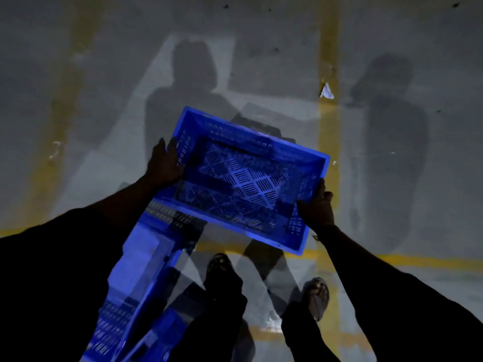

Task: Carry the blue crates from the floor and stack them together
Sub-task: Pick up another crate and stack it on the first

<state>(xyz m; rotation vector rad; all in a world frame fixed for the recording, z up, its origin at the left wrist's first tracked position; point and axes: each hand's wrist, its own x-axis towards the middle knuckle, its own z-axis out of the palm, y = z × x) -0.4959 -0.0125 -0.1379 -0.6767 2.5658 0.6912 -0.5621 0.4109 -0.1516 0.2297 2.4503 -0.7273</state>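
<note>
I hold an empty blue crate with a slotted bottom in the air, tilted, above the floor. My left hand grips its left short rim. My right hand grips its right short rim. Below and to the left, a second blue crate stands lower down, partly hidden by my left arm and the held crate. The scene is dim.
The grey concrete floor carries yellow painted lines, one running away from me and one crossing near my feet. A small white scrap lies on the far line. Shadows of people fall across the floor.
</note>
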